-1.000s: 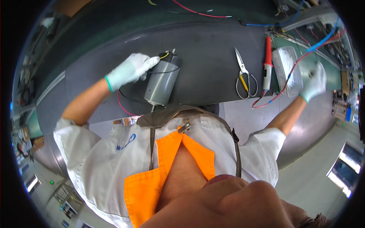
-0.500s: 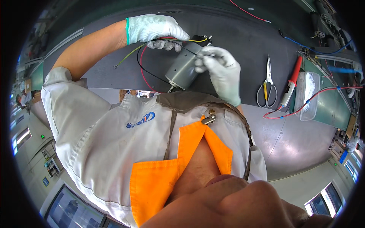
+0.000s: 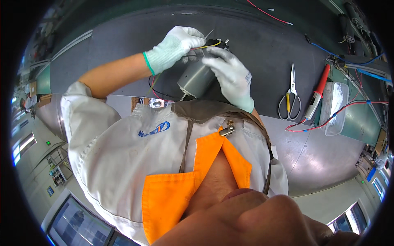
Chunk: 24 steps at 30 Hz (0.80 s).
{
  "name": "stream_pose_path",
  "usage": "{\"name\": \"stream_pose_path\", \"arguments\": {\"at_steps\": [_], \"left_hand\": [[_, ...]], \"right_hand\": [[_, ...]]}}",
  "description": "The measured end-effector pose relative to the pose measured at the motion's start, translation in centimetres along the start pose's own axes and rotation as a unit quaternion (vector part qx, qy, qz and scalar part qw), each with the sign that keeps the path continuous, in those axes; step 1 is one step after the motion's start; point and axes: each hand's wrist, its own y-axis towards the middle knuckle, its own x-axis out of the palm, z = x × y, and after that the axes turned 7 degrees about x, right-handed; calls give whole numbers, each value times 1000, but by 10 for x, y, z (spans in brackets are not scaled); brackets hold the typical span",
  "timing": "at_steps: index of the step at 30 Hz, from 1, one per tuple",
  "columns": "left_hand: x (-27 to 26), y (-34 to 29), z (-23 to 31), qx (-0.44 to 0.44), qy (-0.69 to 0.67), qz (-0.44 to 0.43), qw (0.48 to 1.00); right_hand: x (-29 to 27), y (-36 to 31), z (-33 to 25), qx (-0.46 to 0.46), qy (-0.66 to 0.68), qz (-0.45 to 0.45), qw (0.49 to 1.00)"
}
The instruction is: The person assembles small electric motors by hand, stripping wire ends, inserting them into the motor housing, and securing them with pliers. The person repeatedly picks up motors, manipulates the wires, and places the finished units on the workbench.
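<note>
A grey cylindrical motor lies tilted on the dark bench, its shaft end toward me. Gloved in white, my left hand is closed on a bundle of wires above the motor's far end. A yellow wire runs from there to the motor's black end part. A thin pale strip, like a cable tie, sticks up past the left fingertips. My right hand, also gloved, has its fingers bent at the strip's lower end, over the motor; its exact grip is partly hidden. Red and black leads hang below my left wrist.
To the right lie scissors with one yellow-marked handle, a red and white hand tool with a red cable, and a clear plastic box. A loose red wire lies at the back; a blue wire at the far right.
My left hand has moved right and gathered the wires nearer the motor's far end. My right hand has shifted slightly left to meet it. The pale strip now shows between them.
</note>
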Motion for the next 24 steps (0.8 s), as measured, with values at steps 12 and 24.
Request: {"name": "stream_pose_path", "arguments": {"at_steps": [12, 24], "left_hand": [[26, 2, -13, 174, 62, 3, 983], [48, 9, -1, 234, 31, -26, 971]], "right_hand": [[-21, 27, -8, 330, 359, 72, 870], [-64, 52, 10, 391, 310, -142, 855]]}}
